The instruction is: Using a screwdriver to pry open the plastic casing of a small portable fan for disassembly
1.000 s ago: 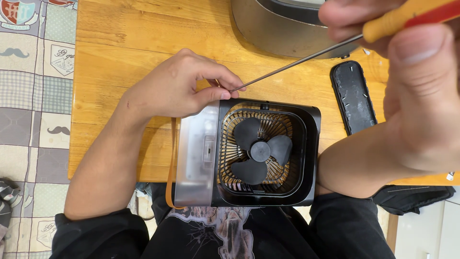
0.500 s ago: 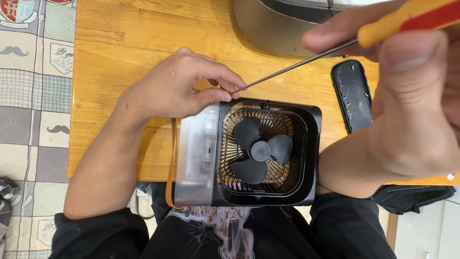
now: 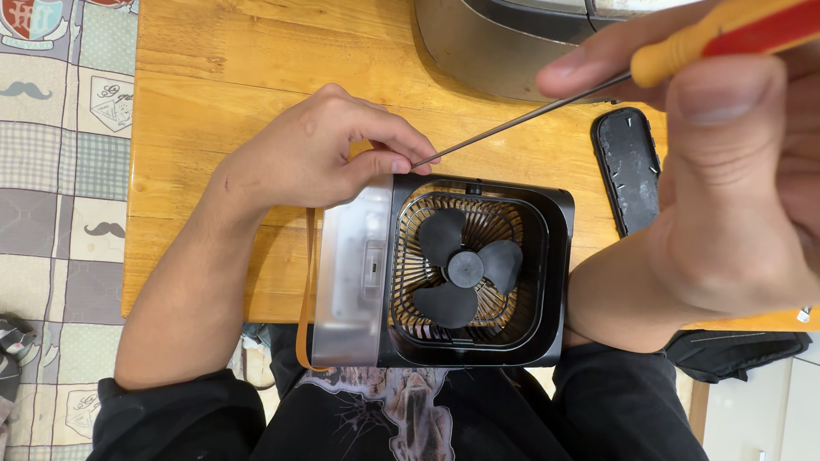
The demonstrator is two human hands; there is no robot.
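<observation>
The left hand [image 3: 320,154] pinches the small fan's [image 3: 444,269] top corner; the casing looks rigid, light plastic, best steadied by its frame. The right hand [image 3: 735,171] grips a long screwdriver [image 3: 530,115], its tip at that corner.

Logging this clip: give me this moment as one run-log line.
left hand: pinching screwdriver tip at fan top corner | right hand: gripping screwdriver handle | fan: at table edge | black cover: beside fan

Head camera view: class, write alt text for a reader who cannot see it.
A right hand aims a yellow-handled screwdriver at a small black desk fan's top corner, where the left hand pinches. The fan lies on a wooden table.
</observation>
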